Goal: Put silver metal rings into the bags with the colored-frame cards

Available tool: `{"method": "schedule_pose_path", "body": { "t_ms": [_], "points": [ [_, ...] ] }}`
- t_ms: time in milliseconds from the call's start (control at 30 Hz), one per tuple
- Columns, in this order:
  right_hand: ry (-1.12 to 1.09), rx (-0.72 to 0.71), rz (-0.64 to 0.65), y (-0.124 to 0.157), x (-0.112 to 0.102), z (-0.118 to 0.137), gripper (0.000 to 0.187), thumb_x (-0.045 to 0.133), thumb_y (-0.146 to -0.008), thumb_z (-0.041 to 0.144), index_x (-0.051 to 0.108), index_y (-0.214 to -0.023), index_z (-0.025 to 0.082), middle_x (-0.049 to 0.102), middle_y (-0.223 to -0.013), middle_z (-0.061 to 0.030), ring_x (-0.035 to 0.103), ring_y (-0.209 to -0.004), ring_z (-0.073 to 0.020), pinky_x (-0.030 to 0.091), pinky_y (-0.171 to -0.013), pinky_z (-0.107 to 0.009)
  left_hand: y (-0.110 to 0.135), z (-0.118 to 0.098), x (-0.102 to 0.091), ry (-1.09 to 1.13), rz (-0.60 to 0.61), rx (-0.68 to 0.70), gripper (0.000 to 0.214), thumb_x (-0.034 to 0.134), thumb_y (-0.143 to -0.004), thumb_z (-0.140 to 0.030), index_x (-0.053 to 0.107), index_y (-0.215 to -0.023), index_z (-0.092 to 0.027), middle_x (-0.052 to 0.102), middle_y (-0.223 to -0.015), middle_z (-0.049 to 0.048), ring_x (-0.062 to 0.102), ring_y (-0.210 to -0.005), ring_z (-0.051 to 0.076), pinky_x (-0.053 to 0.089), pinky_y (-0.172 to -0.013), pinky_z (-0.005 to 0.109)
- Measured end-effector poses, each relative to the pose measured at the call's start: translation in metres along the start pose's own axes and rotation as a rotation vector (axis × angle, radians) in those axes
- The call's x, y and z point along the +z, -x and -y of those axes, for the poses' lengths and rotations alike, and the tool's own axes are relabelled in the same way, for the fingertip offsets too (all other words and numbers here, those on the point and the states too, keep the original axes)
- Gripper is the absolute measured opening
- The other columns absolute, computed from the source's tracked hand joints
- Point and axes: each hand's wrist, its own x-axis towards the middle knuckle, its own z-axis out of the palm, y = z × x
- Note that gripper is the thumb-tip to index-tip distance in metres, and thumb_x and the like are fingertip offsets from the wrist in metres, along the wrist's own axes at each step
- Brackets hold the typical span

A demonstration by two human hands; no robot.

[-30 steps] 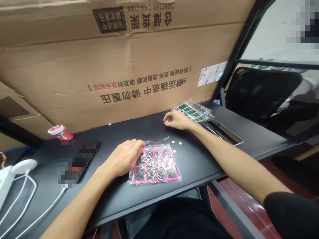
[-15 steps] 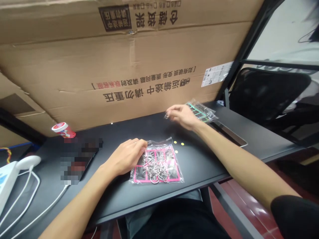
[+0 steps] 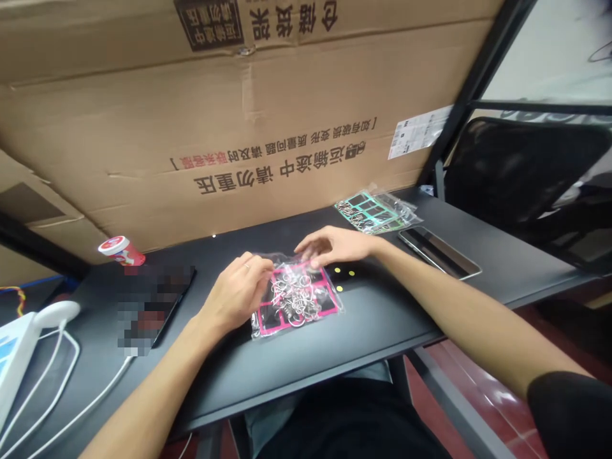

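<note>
Two Hands at the Top of a Pink-Framed Bag

We have the pink-framed bag lying flat near the front of the dark desk, a tangle of metal rings heaped over its middle; our left hand is at its upper left corner, fingers curled and closed on the clear plastic edge; our right hand reaches over the upper right edge, fingers bent and thumb set apart, though the blur keeps us from telling whether the tips pinch the plastic.

Just beside the bag, below our right hand, we see three yellow dots; farther right lie a teal-framed bag, near the cardboard, and a flat dark-screened device; well to our left stands a red tub with a white lid, and nearer us a white cable runs across the desktop.
</note>
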Motion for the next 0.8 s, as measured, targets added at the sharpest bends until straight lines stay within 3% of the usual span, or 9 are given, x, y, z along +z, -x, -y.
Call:
{"method": "schedule_pose_path", "body": {
  "t_ms": [133, 233, 300, 367, 467, 567, 700, 800],
  "points": [
    [-0.051, -0.079, -0.137, -0.004, 0.009, 0.002, 0.054, 0.095, -0.079, 0.044, 0.083, -0.126, 0.020, 0.086, -0.100, -0.0070, 0.079, -0.084, -0.0197, 0.062, -0.078, -0.031, 0.000, 0.003, 0.002, 0.043, -0.191, -0.115, 0.013, 0.062, -0.107, -0.021, 0.064, -0.120, -0.022, 0.072, -0.116, 0.0073, 0.064, -0.112, 0.024, 0.056, -0.099, 0.042],
    [-0.087, -0.138, -0.226, -0.005, 0.009, -0.001, 0.044, 0.091, -0.085, 0.043, 0.085, -0.122, 0.020, 0.086, -0.098, -0.0065, 0.077, -0.081, -0.0181, 0.060, -0.075, -0.029, -0.002, 0.005, 0.002, 0.292, -0.334, -0.398, 0.053, 0.078, -0.098, -0.035, 0.055, -0.145, -0.026, 0.061, -0.150, 0.0135, 0.062, -0.135, 0.030, 0.061, -0.104, 0.047],
    [-0.102, -0.155, -0.258, -0.006, 0.008, -0.005, 0.040, 0.087, -0.088, 0.043, 0.086, -0.121, 0.020, 0.086, -0.095, -0.0057, 0.076, -0.076, -0.0174, 0.059, -0.071, -0.029, -0.001, 0.011, 0.002, 0.606, -0.262, -0.596, 0.072, 0.081, -0.095, -0.045, 0.045, -0.155, -0.028, 0.063, -0.150, 0.0154, 0.071, -0.127, 0.029, 0.066, -0.098, 0.047],
    [-0.125, -0.178, -0.293, -0.006, 0.007, -0.008, 0.034, 0.086, -0.089, 0.041, 0.088, -0.116, 0.020, 0.086, -0.095, -0.0060, 0.076, -0.077, -0.0182, 0.059, -0.072, -0.030, 0.001, 0.019, 0.003, 0.818, -0.109, -0.711, 0.070, 0.082, -0.093, -0.052, 0.050, -0.149, -0.025, 0.074, -0.134, 0.0144, 0.077, -0.116, 0.029, 0.065, -0.102, 0.051],
    [-0.153, -0.226, -0.331, -0.007, 0.006, -0.011, 0.019, 0.084, -0.087, 0.030, 0.090, -0.102, 0.021, 0.087, -0.101, -0.0065, 0.080, -0.090, -0.0210, 0.061, -0.084, -0.033, 0.005, 0.027, 0.005, 0.895, 0.053, -0.724, 0.064, 0.087, -0.087, -0.053, 0.059, -0.136, -0.023, 0.076, -0.133, 0.0159, 0.076, -0.122, 0.031, 0.061, -0.109, 0.053],
    [-0.156, -0.244, -0.347, -0.007, 0.006, -0.012, 0.012, 0.079, -0.087, 0.024, 0.089, -0.093, 0.021, 0.087, -0.096, -0.0055, 0.080, -0.089, -0.0205, 0.061, -0.086, -0.033, 0.006, 0.026, 0.005, 1.051, 0.158, -0.696, 0.063, 0.085, -0.091, -0.052, 0.055, -0.138, -0.024, 0.075, -0.136, 0.0168, 0.078, -0.117, 0.030, 0.064, -0.098, 0.047],
    [-0.184, -0.242, -0.401, -0.010, 0.010, -0.013, 0.011, 0.079, -0.088, 0.028, 0.086, -0.091, 0.020, 0.085, -0.093, -0.0057, 0.079, -0.088, -0.0203, 0.060, -0.086, -0.034, 0.003, 0.016, 0.004, 1.180, 0.176, -0.670, 0.060, 0.080, -0.096, -0.053, 0.052, -0.140, -0.024, 0.081, -0.117, 0.0122, 0.079, -0.095, 0.023, 0.061, -0.084, 0.035],
    [-0.215, -0.266, -0.466, -0.012, 0.012, -0.015, 0.010, 0.079, -0.087, 0.028, 0.083, -0.090, 0.019, 0.083, -0.092, -0.0048, 0.075, -0.084, -0.0183, 0.058, -0.081, -0.032, 0.003, 0.012, 0.006, 1.104, 0.084, -0.666, 0.058, 0.083, -0.095, -0.048, 0.053, -0.138, -0.024, 0.081, -0.099, 0.0053, 0.074, -0.079, 0.017, 0.057, -0.073, 0.027]
  ]
}}
